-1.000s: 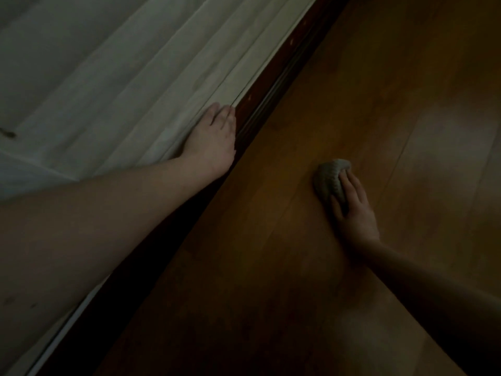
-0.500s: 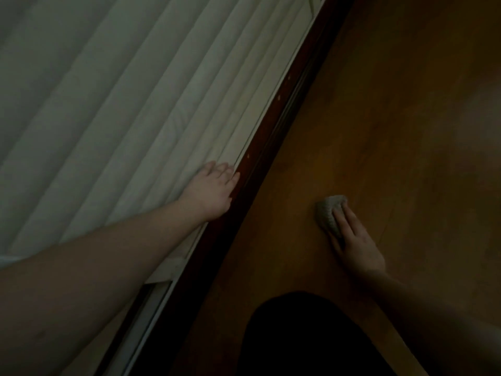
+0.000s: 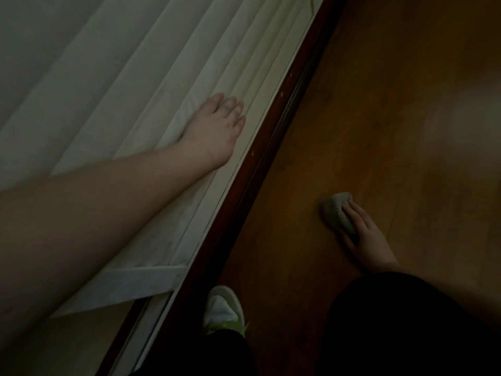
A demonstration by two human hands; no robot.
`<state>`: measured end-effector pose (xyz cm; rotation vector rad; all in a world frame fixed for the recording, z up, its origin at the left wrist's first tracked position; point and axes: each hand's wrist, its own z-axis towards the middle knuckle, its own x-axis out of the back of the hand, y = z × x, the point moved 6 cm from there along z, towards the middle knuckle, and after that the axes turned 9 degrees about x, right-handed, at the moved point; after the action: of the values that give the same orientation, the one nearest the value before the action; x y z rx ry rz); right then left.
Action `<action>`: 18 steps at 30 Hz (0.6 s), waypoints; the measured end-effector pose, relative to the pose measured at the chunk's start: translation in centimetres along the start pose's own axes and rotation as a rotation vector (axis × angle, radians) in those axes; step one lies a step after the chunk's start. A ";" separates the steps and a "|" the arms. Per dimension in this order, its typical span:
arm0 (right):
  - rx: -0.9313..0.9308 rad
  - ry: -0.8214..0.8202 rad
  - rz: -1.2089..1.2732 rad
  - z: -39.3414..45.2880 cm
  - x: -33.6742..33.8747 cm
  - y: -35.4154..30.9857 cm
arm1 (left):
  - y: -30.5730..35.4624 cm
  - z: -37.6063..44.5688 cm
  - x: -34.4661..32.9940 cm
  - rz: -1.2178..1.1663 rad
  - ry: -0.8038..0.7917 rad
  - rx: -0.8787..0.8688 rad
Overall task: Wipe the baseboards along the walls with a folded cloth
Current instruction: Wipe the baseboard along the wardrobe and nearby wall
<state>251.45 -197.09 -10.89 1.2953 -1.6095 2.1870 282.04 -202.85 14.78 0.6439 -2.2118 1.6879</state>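
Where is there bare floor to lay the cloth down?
Bare wooden floor lies beyond the cloth under the right hand, and between it and the dark baseboard. Nearer, the shoe crowds it.

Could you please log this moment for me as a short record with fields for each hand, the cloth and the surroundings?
left hand: flat on the pale curtain, fingers straight
right hand: on the cloth, fingers over it
cloth: grey, bunched, on the wooden floor, apart from the baseboard
baseboard: dark red-brown strip, untouched
shoe: beside the baseboard
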 end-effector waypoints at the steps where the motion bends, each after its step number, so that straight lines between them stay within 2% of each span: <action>1: -0.017 -0.020 0.017 0.6 0.5 0.0 | 0.5 0.1 -0.4 0.017 -0.016 0.000; 4: -0.086 -0.079 0.061 6.0 2.3 -0.4 | 2.0 -0.1 -1.7 0.120 -0.005 -0.016; 7: -0.245 -0.043 0.120 14.6 3.7 -1.5 | 2.4 -0.2 -2.1 0.179 0.018 -0.015; 10: -0.287 -0.024 0.108 20.7 3.5 -3.6 | 2.5 0.2 -2.2 0.185 0.028 0.010; 15: -0.325 0.186 0.264 24.3 1.6 -6.5 | 3.3 0.1 -3.0 0.217 0.069 0.037; 18: -0.269 0.082 0.276 24.2 -1.3 -8.6 | 3.3 0.3 -3.0 0.198 0.072 0.042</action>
<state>270.36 -213.11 -4.13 0.9459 -2.0666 2.0363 282.94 -201.88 10.47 0.3769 -2.2582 1.8250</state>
